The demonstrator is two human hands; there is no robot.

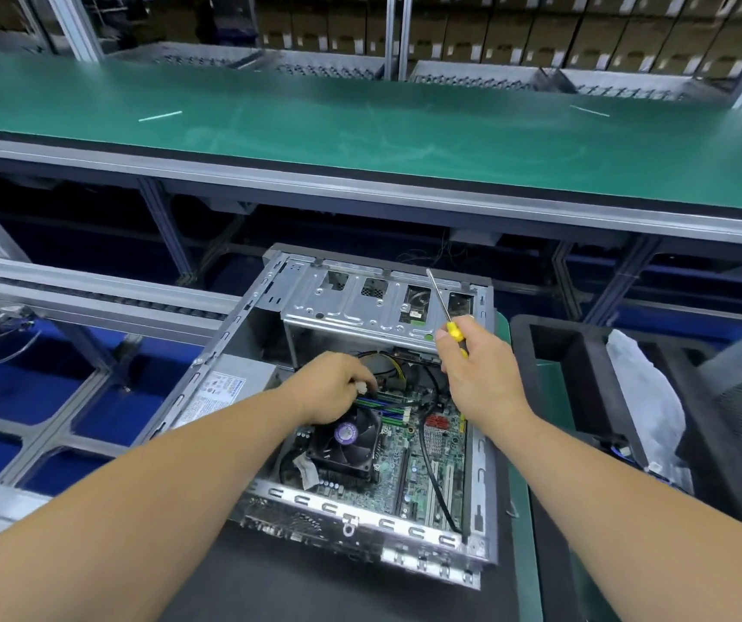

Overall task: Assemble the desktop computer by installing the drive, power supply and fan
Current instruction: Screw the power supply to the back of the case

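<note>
**Two hands inside the open computer case**

The left hand (331, 386) pinches a small white connector (361, 388) between curled fingertips, just above the black CPU cooler fan (346, 444), which sits on the green motherboard (423, 460) directly under the knuckles. The right hand (479, 368) is curled round the yellow handle of one screwdriver (445, 307), its steel shaft slanting up and away from the fingers over the empty metal drive cage (360, 303). To the left of the left hand's fingers, the grey power supply (230, 386) lies in the corner of the case (360, 518). A black cable (432, 469) runs along the board below the right wrist.

The case rests on a dark mat, with a green mat edge to the right. Beyond the fingers stretches one long green conveyor belt (360, 114) on aluminium framing; behind it stand rows of brown cartons. Right of the right hand sits a black foam tray (584, 352) holding one white plastic bag (647, 397).
</note>
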